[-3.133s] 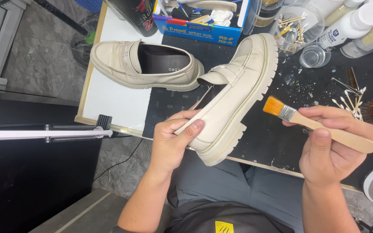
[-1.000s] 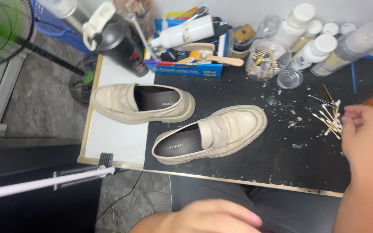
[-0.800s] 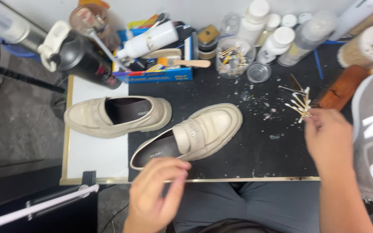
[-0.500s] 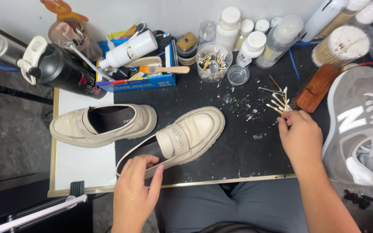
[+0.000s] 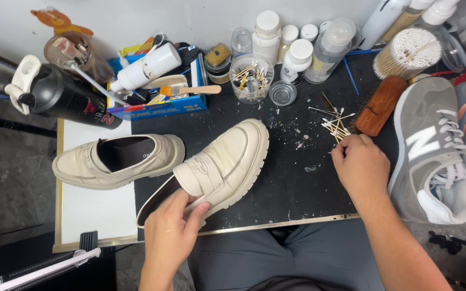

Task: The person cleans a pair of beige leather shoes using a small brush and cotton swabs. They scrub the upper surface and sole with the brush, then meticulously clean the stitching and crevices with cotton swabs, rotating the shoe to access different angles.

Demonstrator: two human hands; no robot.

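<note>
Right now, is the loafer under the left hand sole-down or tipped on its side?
Sole-down. The cream loafer shows its strap and opening from above, lug sole on the black mat, while the left hand grips its heel end.

Left hand gripping heel of cream leather chunky-soled loafer on black paint-flecked mat; right hand pinching at scattered wooden-stick cotton swabs; matching cream loafer just beside; grey suede sneaker at right.
</note>
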